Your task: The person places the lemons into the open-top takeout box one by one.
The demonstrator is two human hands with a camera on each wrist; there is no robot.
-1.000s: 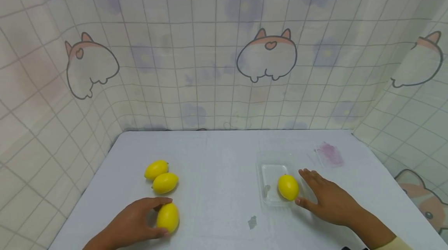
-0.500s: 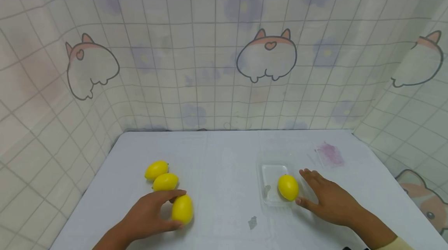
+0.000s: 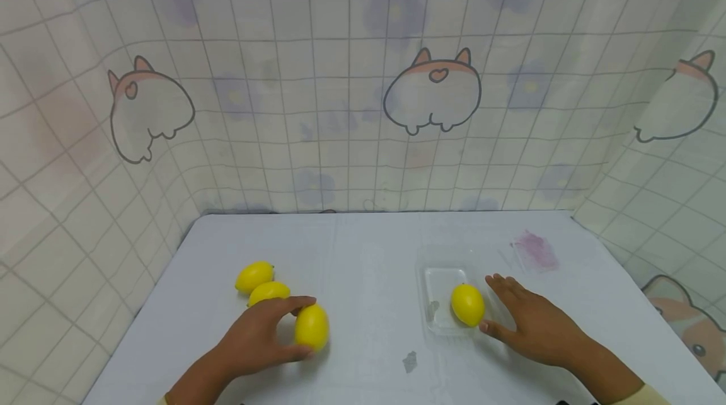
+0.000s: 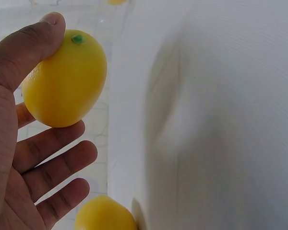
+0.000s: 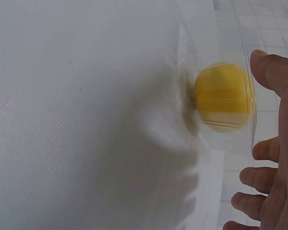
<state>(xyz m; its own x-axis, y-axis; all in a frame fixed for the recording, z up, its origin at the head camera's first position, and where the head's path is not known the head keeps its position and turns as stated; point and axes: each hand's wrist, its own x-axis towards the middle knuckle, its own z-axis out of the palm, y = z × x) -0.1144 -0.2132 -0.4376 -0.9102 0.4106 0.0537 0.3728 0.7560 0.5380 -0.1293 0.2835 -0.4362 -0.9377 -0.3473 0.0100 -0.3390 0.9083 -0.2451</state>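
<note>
My left hand [image 3: 255,337] pinches a yellow lemon [image 3: 312,328] between thumb and fingers. In the left wrist view this lemon [image 4: 69,81] shows a small green stem nub, and it appears raised off the table. Just behind that hand lie two more lemons, a far one [image 3: 254,278] and a nearer one [image 3: 268,291] partly covered by the hand. To the right, a clear plastic container [image 3: 442,276] holds one lemon [image 3: 467,305]. Beside its right edge is my right hand [image 3: 533,324], fingers extended; the right wrist view has the thumb close to the container's rim [image 5: 252,108].
The white-covered table [image 3: 363,266] has a grey patch [image 3: 409,361] near the front. A pinkish patch [image 3: 535,250] lies at the back right. Grid-patterned cloth [image 3: 351,109] with cartoon animals encloses the back and sides.
My left hand has carried its lemon right and slightly away from me, towards the table's middle. The right hand, the container and the other lemons stay where they were.
</note>
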